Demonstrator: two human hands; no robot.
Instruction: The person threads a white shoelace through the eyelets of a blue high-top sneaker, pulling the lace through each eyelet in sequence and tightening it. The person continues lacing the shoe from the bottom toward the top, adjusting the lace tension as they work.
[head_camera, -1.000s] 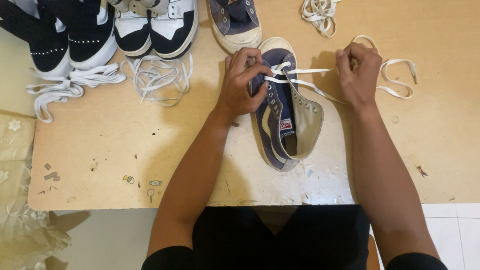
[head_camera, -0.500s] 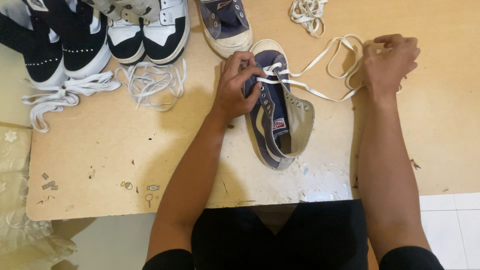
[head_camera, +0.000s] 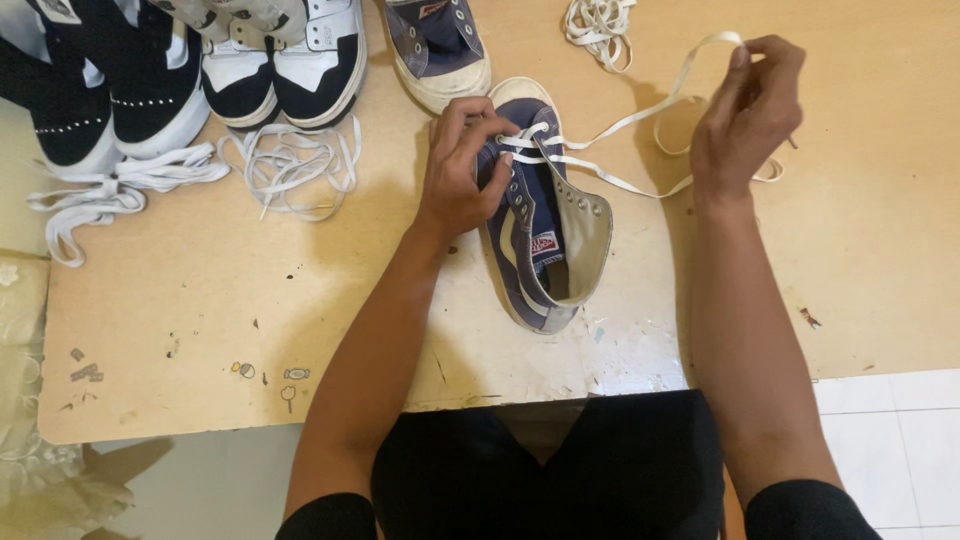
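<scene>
A navy high-top shoe (head_camera: 540, 230) is found lying on the tan surface (head_camera: 200, 300), toe pointed away from the person, directly ahead of the body. The left hand (head_camera: 465, 170) is closed over the toe end of the shoe, fingers curled onto the lowest eyelets. The right hand (head_camera: 745, 115) is raised to the right of the shoe, thumb and fingers pinched on a white lace (head_camera: 620, 125) that is threaded through the front eyelets and drawn taut. Loose white laces (head_camera: 290, 165) and black-and-white sneakers (head_camera: 280, 60) are noted at the far left, well apart.
</scene>
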